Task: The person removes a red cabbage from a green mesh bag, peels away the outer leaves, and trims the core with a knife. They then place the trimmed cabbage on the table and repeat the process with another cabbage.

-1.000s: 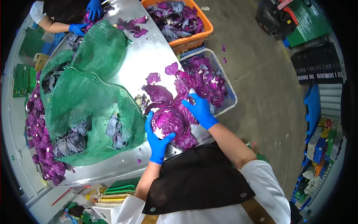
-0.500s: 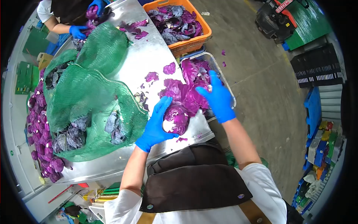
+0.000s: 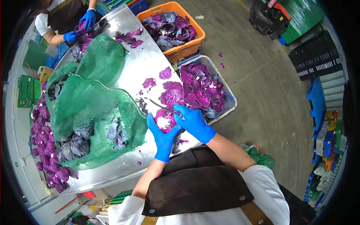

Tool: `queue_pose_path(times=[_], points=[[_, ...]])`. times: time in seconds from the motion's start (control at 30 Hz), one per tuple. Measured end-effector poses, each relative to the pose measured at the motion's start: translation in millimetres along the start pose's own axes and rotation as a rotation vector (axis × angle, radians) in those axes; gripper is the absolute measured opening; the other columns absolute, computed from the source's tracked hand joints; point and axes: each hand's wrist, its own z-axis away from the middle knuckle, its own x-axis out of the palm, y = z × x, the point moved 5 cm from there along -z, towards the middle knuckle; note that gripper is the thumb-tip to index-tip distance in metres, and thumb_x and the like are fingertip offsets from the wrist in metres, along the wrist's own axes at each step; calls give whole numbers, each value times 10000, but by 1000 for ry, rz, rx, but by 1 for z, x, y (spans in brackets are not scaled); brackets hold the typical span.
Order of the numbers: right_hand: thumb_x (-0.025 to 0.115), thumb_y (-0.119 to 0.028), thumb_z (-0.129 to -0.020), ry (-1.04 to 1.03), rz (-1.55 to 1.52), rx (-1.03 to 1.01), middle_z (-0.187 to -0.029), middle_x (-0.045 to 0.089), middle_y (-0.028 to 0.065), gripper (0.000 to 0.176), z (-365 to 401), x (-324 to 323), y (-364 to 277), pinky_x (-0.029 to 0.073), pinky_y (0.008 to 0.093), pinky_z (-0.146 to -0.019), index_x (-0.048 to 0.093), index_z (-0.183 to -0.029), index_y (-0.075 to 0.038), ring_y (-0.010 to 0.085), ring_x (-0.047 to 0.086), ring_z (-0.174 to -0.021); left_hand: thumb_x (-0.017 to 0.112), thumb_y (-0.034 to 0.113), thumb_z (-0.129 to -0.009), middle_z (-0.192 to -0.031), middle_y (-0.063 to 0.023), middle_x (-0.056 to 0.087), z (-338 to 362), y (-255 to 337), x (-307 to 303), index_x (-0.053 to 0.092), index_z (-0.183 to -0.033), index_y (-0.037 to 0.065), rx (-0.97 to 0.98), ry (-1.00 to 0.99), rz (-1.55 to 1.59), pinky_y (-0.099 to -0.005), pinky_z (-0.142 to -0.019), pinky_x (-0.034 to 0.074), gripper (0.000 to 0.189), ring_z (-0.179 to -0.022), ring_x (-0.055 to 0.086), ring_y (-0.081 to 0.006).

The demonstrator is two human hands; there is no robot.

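A red cabbage (image 3: 163, 119) with a pale cut patch sits at the near end of the metal table (image 3: 137, 71). Around its near and left side curls my left hand (image 3: 164, 139), blue-gloved, holding it. My right hand (image 3: 195, 124), gloved the same, grips a knife (image 3: 160, 106) whose dark curved blade points left over the cabbage; its handle is mostly hidden in the fingers. Just beyond lies a large loose leaf (image 3: 172, 93), with smaller purple scraps (image 3: 149, 83) farther up the table.
Green mesh sacks (image 3: 95, 101) with dark cabbages cover the table's left. A grey crate (image 3: 233, 99) of leaves stands right, an orange crate (image 3: 200, 35) of leaves behind it. Many cabbages (image 3: 48, 150) are heaped far left. Across the table, another person's gloved hands (image 3: 88, 19) handle cabbage.
My right hand has come left from above the grey crate to the cabbage, and the knife blade now shows. Loose leaves have dropped into the crate. The cabbage has shifted slightly left.
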Motion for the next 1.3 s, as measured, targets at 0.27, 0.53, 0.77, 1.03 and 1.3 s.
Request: queue_pose_path(times=[0.27, 0.53, 0.77, 1.03, 1.3], points=[[561, -522, -950, -88, 326, 71, -754, 682, 124, 590, -12, -51, 0, 498, 436, -470, 536, -1364, -103, 311, 650, -546, 933, 329, -615, -1376, -238, 426, -38, -3, 2, 297, -1431, -90, -106, -64, 36, -405, -1095, 388, 1116, -1286, 462, -327], [502, -540, -962, -354, 649, -134, -650, 617, 88, 677, 5, -14, -15, 448, 418, -430, 385, -1506, -155, 265, 615, -507, 927, 378, -625, -1403, -249, 435, -58, -13, 3, 262, -1456, -99, -100, -212, 38, -398, -1106, 384, 1167, -1300, 471, -341], [496, -498, -983, -108, 531, -228, -632, 622, 96, 497, -7, 3, 5, 470, 407, -455, 551, -1376, -198, 244, 629, -520, 915, 367, -629, -1409, -257, 416, -57, -3, 6, 262, -1456, -89, -130, -255, 182, -405, -1101, 389, 1148, -1298, 466, -346], [528, -553, -956, -196, 128, 248, -1009, 700, 228, 587, -24, -25, -3, 518, 489, -781, 633, -1228, -43, 398, 676, -928, 902, 419, -630, -1458, -272, 340, -43, 1, -2, 223, -1480, -87, 106, -167, -145, -429, -1134, 343, 1200, -1346, 404, -371], [638, -540, -888, -296, 222, 316, -1037, 689, 202, 634, -18, -28, 23, 534, 438, -807, 567, -1345, -106, 364, 677, -942, 933, 232, -619, -1318, -210, 543, -44, -23, -7, 340, -1442, -95, -212, -94, 374, -353, -1017, 474, 1066, -1166, 576, -254]])
